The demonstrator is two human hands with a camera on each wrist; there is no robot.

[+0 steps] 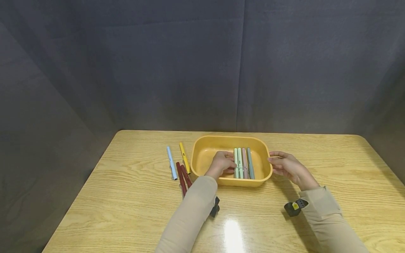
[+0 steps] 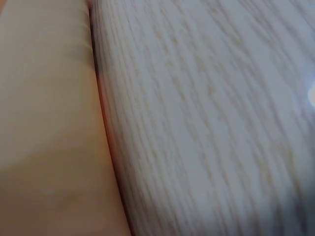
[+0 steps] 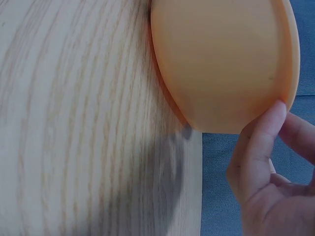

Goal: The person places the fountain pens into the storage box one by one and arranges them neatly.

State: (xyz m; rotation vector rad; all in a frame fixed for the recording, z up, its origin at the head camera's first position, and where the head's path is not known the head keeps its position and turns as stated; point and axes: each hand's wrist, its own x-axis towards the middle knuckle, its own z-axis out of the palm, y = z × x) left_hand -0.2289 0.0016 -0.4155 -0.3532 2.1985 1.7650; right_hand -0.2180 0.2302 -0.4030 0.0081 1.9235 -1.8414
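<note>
A yellow plastic box (image 1: 202,139) sits on the table, wider than it is deep. Inside, toward its right, a row of capped pens lies side by side: two light green pens (image 1: 240,158), a pink pen (image 1: 244,160) and a grey-green pen (image 1: 250,163). My left hand (image 1: 222,163) reaches into the box, its extended fingertips against the left side of the leftmost green pen. With thumb and fingers, my right hand (image 1: 288,168) pinches the box's right end, also seen in the right wrist view, where the fingers (image 3: 266,132) meet the rim. Only sleeve and table show in the left wrist view.
Left of the box lie a light blue pen (image 1: 172,162), a yellow pen (image 1: 184,157) and two dark red pens (image 1: 181,180), partly behind the left sleeve (image 1: 193,211). The wooden table (image 1: 126,196) ends at a dark grey curtain (image 1: 177,77).
</note>
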